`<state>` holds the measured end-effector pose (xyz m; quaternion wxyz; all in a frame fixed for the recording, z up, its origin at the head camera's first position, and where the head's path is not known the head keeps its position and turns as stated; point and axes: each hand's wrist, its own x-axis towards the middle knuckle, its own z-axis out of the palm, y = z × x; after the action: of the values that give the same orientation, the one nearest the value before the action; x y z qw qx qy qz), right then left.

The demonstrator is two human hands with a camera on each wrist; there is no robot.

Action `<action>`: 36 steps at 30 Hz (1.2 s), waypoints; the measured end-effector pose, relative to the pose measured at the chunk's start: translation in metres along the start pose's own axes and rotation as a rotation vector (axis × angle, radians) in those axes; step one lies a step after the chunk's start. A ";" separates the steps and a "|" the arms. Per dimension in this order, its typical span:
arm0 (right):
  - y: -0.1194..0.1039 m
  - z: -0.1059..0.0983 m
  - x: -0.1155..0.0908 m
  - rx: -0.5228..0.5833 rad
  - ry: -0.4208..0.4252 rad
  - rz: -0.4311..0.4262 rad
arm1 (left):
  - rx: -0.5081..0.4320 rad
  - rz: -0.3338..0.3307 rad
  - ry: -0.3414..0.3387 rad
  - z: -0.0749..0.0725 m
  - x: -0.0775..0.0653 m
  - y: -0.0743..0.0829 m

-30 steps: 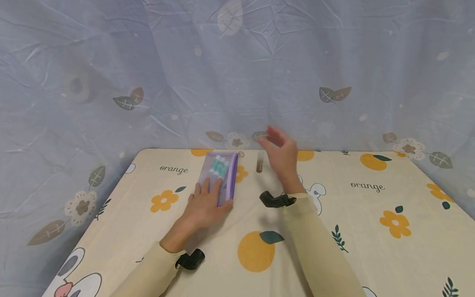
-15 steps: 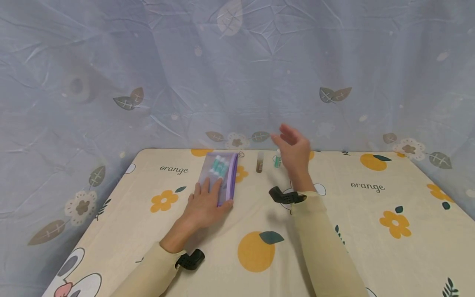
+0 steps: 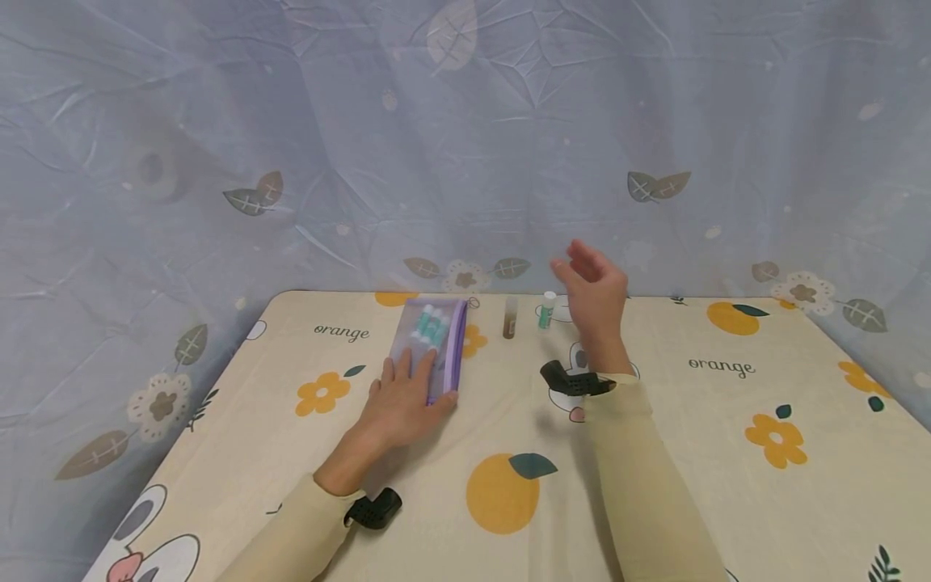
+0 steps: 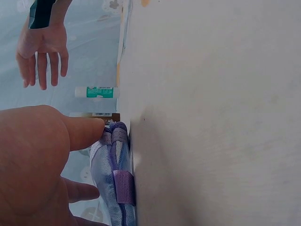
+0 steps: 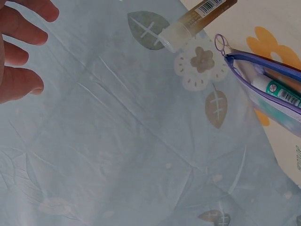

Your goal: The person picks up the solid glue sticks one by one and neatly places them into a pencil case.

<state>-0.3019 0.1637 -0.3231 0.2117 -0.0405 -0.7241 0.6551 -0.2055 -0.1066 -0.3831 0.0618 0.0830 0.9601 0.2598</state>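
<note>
A translucent pouch with a purple zip edge (image 3: 457,343) lies on the table's left middle, several green-and-white glue sticks showing through it. My left hand (image 3: 400,412) rests on its near end with the fingers spread. To the right of the pouch stands a brown tube with a clear cap (image 3: 510,319). Beside that, a white-capped green glue stick (image 3: 547,311) stands upright. My right hand (image 3: 598,303) is raised just right of the glue stick, fingers loosely bent and holding nothing. The right wrist view shows the pouch's zip side (image 5: 268,61) parted, with a glue stick (image 5: 277,90) inside.
A cream tablecloth (image 3: 655,501) with orange and flower prints covers the table. A grey-blue printed curtain (image 3: 465,145) hangs right behind the table's far edge. Each wrist carries a black camera, as on the right wrist (image 3: 575,380).
My right hand has moved right, away from the brown tube, and the green glue stick has come into view standing on the table. The left hand has stayed on the pouch.
</note>
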 end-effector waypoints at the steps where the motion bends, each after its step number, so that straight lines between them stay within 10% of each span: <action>1: 0.000 0.000 0.001 0.003 0.001 0.001 | 0.000 0.000 0.000 0.000 0.000 0.000; 36: 0.049 0.009 0.003 -0.092 -0.046 0.116 | 0.010 -0.002 -0.003 0.000 0.000 0.000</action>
<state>-0.3183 0.1636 -0.3706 0.1546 -0.0773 -0.7545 0.6331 -0.2053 -0.1068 -0.3837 0.0628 0.0828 0.9614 0.2548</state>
